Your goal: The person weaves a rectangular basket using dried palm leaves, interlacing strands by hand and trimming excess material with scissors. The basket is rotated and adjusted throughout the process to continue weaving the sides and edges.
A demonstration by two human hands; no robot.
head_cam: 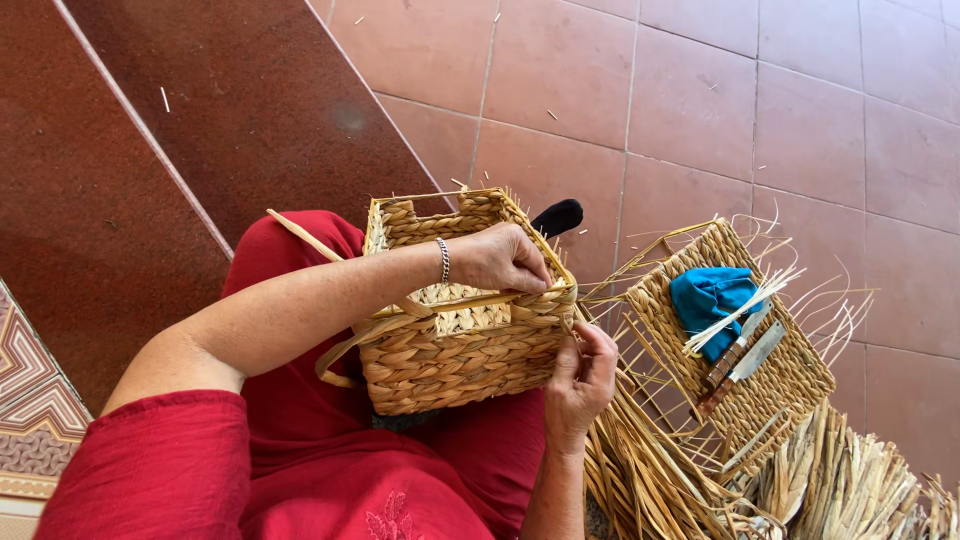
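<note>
A square woven straw basket [455, 360] rests on my lap, over red clothing. My left hand [505, 258], with a silver bracelet on the wrist, reaches across the basket's open top and grips its far rim. My right hand [585, 370] is at the basket's right corner, with fingers pinched on a straw strand there. A loose flat strand [345, 350] loops out from the basket's left side.
A flat woven mat [780, 385] lies on the tiled floor to the right, carrying a blue cloth [705, 295], a bundle of pale straws [745, 305] and two knives [740, 360]. Heaps of loose straw [850, 485] lie at lower right. A black shoe tip [558, 215] shows behind the basket.
</note>
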